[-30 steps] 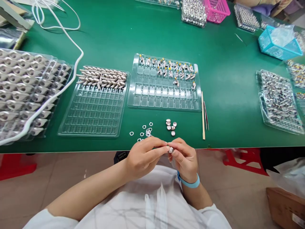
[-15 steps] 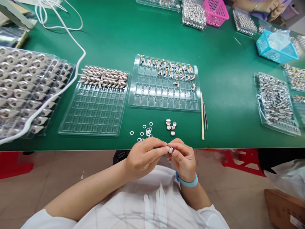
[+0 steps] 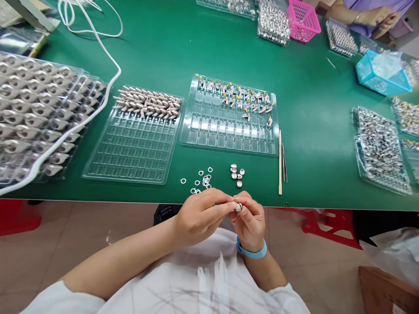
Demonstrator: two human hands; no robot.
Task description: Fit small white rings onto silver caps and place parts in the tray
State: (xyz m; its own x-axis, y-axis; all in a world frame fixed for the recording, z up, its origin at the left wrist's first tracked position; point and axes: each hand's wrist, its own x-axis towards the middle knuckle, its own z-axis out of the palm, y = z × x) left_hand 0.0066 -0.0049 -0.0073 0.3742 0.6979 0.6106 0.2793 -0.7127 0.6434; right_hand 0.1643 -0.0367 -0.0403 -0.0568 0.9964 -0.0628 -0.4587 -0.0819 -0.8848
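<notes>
My left hand (image 3: 199, 216) and my right hand (image 3: 250, 220) meet at the near edge of the green table (image 3: 314, 100), fingertips pinched together on one small round silver part (image 3: 238, 206). Just beyond them lie several loose white rings (image 3: 201, 181) and a few more small round parts (image 3: 237, 173). Behind those sits a clear tray (image 3: 229, 131) with several small white pieces in its far rows. To its left a second clear tray (image 3: 131, 148) carries a row of grey-white pieces (image 3: 147, 102) along its far edge.
A thin wooden stick (image 3: 280, 161) and tweezers (image 3: 284, 159) lie right of the middle tray. Stacked trays of grey parts (image 3: 36, 113) and a white cable (image 3: 98, 104) fill the left. Trays of silver parts (image 3: 379, 148), a blue basket (image 3: 382, 72), a pink basket (image 3: 303, 19) and another person's arms (image 3: 369, 15) are right and far.
My hands stay joined on the small part, with the right hand turning slightly. The view has shifted a little, so the table sits further right.
</notes>
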